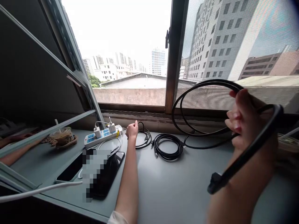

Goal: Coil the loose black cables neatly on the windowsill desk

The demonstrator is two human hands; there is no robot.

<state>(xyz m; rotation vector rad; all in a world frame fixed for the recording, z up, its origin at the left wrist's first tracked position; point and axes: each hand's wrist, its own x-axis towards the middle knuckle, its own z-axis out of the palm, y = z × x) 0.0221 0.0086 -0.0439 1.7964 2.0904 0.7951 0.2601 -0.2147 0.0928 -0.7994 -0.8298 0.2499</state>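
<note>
"Where's the cable in use?"

"Take the coiled black cable (168, 157) on the worktop (163, 189) as your mark. The looped cable (253, 143) is up to the right of it, clear of the surface, with one strand trailing down towards the coil's right side."

"And what are the hands doing?"

"The right hand (244, 118) has its fingers wrapped around those loops; a thick connector end hangs by the wrist, nearer us than the coil. The left hand (132, 129) is left of the coil, fingers curled in, thumb up. I can't tell whether anything is inside it."

"What's next to it?"

"A smaller black cable (146, 137), between that hand and the coil."

"Further left of the coil?"

"A white power strip (90, 142) with two chargers plugged in, then a drink cup (62, 132). Nearer us lie a phone (70, 169) and a dark tablet-like device (114, 168), partly pixelated. Another person's arm (18, 154) shows farthest left."
</note>
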